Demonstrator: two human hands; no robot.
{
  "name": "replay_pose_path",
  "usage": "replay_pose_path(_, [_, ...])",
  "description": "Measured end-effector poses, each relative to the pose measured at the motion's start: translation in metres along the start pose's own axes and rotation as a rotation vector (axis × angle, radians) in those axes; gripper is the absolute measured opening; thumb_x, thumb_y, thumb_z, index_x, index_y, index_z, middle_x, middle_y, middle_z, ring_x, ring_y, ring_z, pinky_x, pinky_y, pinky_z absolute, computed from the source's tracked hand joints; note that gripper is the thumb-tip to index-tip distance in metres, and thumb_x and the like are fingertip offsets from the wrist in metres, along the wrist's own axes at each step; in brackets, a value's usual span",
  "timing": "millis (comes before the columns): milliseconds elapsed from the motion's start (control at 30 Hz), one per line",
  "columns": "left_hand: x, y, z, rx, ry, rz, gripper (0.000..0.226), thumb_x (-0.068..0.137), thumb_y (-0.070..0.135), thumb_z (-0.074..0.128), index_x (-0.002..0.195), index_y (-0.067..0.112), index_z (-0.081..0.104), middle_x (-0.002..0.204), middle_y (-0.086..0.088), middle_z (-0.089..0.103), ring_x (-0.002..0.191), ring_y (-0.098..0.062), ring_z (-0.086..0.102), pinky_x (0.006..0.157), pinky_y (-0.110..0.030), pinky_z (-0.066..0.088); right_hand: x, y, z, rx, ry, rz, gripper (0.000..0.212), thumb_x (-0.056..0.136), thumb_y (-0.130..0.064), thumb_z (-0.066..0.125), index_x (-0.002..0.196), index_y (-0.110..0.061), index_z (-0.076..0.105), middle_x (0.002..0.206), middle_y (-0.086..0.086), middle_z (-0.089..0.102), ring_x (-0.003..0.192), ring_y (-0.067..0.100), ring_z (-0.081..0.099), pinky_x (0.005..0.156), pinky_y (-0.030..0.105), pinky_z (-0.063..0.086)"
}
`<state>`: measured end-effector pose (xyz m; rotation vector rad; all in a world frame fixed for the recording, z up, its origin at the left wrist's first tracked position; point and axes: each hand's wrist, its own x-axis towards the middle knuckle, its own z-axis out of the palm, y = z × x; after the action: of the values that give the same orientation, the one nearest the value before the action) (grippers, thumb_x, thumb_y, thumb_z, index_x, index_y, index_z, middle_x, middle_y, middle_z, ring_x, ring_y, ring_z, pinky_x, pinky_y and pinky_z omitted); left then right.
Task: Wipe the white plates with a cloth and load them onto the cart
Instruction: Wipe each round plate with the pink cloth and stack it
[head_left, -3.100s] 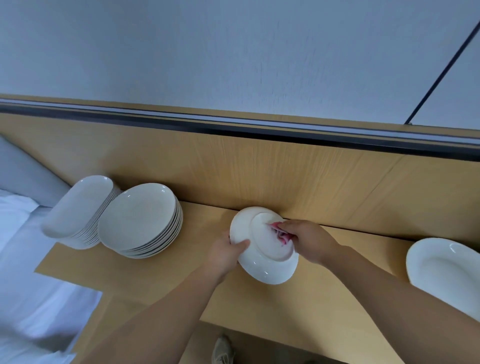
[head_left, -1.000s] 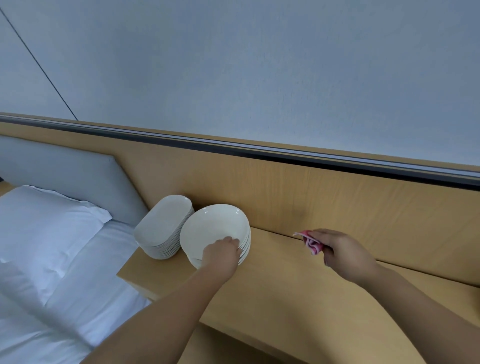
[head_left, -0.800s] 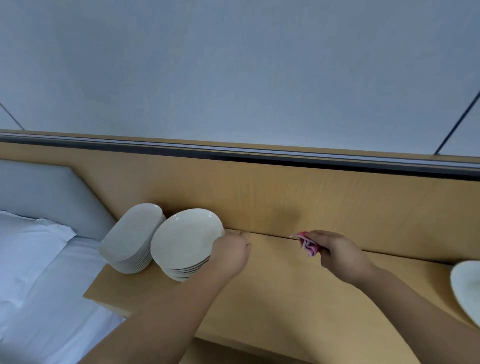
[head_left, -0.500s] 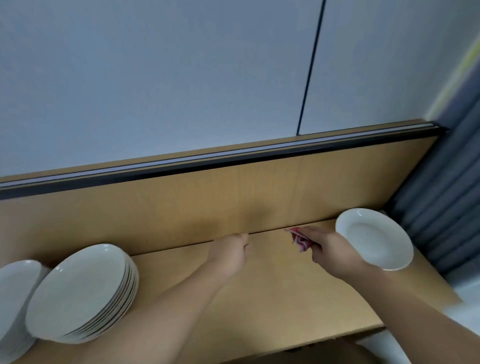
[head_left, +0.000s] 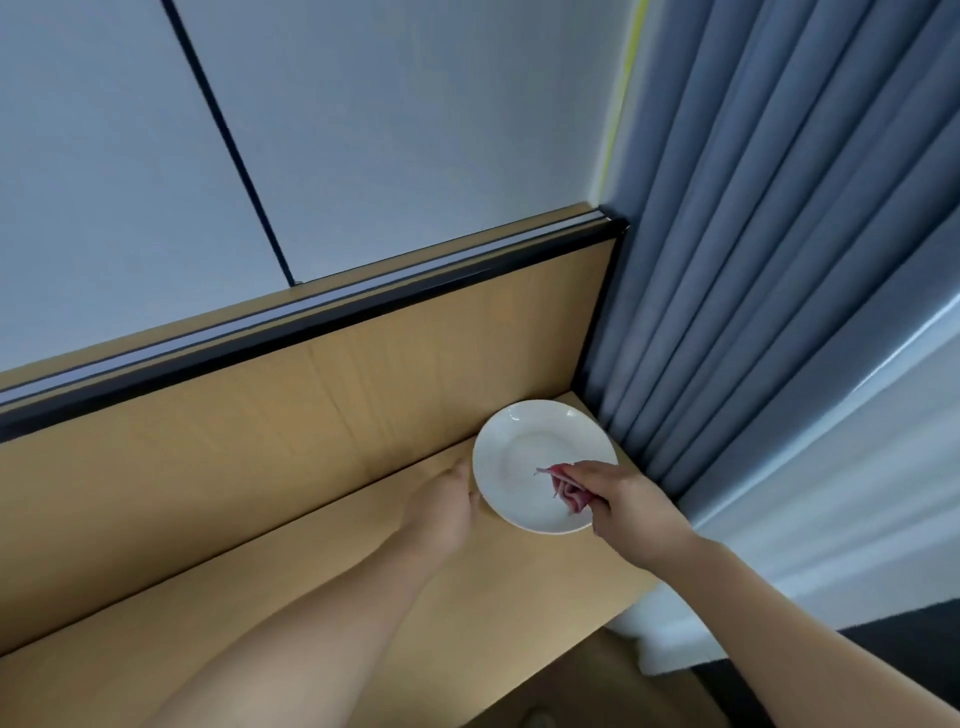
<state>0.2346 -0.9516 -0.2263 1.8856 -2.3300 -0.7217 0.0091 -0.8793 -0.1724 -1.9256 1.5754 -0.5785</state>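
Now | left hand (head_left: 444, 501) at plate (head_left: 519, 447) rim, grip unclear | right hand (head_left: 626, 506) pinches cloth (head_left: 567, 491) over plate | steady rim firmly, wipe centre outward

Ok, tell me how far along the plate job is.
Done: nothing provable; no cart in view. In hand: right hand holds the cloth over one plate, left hand at its rim. Left: wiping it and loading it.
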Motion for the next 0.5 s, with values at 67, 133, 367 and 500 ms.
replay_pose_path(67, [0.013,0.011,0.007,-0.088,0.006,-0.076,0.033,0.099,0.03,0.046,0.125,0.011,0.044,0.095,-0.001,0.064,0.079,-0.019,0.057,0.063,-0.029,0.038,0.009,0.015,-0.004,0.02,0.0,-0.02,0.054,0.09,0.007,0.041,0.125,-0.028,0.063,0.093,-0.012,0.062,0.092,0.003,0.056,0.089,0.008,0.038])
replay_pose_path(133, [0.026,0.015,0.017,-0.198,0.0,-0.196,0.033,0.098,0.029,0.048,0.121,0.006,0.045,0.094,-0.004,0.064,0.078,-0.02,0.056,0.063,-0.028,0.037,0.017,0.026,-0.005,0.04,0.01,-0.041,0.051,0.091,0.007,0.043,0.123,-0.025,0.064,0.092,-0.011,0.063,0.091,0.003,0.057,0.09,0.007,0.037])
replay_pose_path(367, [0.044,0.037,0.028,-0.414,-0.009,-0.284,0.015,0.096,0.008,0.043,0.108,0.013,0.051,0.079,0.01,0.047,0.085,-0.019,0.051,0.069,-0.025,0.04,0.033,0.053,-0.001,0.08,-0.045,-0.06,0.053,0.09,0.01,0.042,0.124,-0.025,0.063,0.095,-0.011,0.064,0.096,0.008,0.06,0.096,0.015,0.041])
replay_pose_path(500, [0.037,0.041,0.024,-0.496,0.022,-0.324,0.011,0.095,0.007,0.044,0.103,0.014,0.047,0.081,0.007,0.047,0.084,-0.018,0.048,0.064,-0.025,0.037,0.04,0.057,0.001,0.075,-0.069,-0.086,0.055,0.088,0.013,0.042,0.125,-0.022,0.064,0.093,-0.012,0.062,0.092,0.01,0.061,0.094,0.019,0.044])
